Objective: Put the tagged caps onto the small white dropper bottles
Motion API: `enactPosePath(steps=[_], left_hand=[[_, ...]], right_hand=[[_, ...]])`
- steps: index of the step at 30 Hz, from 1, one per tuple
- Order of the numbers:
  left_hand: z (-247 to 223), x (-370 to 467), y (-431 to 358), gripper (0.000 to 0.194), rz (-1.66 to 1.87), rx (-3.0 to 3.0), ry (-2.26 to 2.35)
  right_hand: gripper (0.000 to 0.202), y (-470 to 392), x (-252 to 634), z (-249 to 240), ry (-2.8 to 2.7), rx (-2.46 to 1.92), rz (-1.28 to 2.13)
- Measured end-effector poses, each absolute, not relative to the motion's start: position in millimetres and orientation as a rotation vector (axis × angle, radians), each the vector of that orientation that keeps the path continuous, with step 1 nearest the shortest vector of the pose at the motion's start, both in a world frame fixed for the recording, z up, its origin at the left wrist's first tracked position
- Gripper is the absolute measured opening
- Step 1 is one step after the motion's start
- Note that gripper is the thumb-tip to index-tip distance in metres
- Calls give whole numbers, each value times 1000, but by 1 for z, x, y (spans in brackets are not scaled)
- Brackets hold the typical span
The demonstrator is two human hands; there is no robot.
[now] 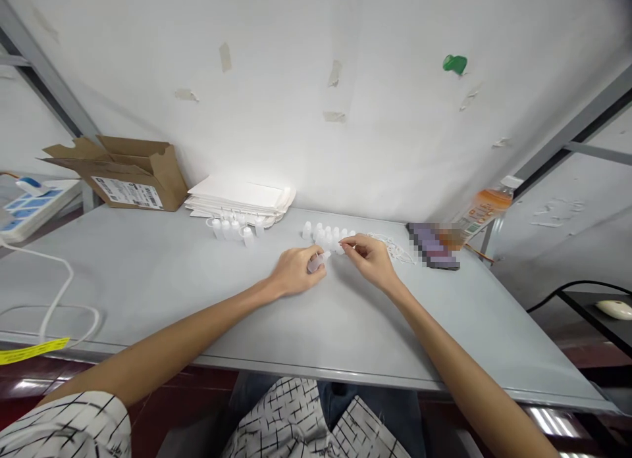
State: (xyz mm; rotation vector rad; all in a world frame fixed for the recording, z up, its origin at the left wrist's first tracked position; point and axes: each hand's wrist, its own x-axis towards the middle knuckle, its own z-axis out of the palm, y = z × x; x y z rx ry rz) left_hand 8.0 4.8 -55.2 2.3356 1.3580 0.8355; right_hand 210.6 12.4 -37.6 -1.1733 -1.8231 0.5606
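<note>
My left hand (299,271) is closed around a small translucent bottle (316,263), tilted with its neck toward the right. Just right of it, my right hand (369,255) has its thumb and finger pinched together; what it holds, if anything, is too small to name. Behind the hands stand several small white bottles (307,230) in a group. Another group of white bottles (227,230), with thin tips and loops on top, stands farther left. Thin white loop-like pieces (397,249) lie in a pile beyond my right hand.
An open cardboard box (143,175) and a stack of white sheets (237,198) sit at the back left. A flat dark object (434,247) and an orange drink bottle (486,208) are at the right. A white cable (62,293) crosses the left side.
</note>
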Motion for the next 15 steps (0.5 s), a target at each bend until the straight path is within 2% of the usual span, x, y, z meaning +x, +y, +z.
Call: enactPosePath(steps=[6,15], left_hand=[[-58,5,11,18,841,2294,1295],[-58,4,9,26,781,2326,1223]], right_hand=[[20,11,207,-43,-1784,-1157,698],[19,-4,204,-47,-1875,-1198,404]])
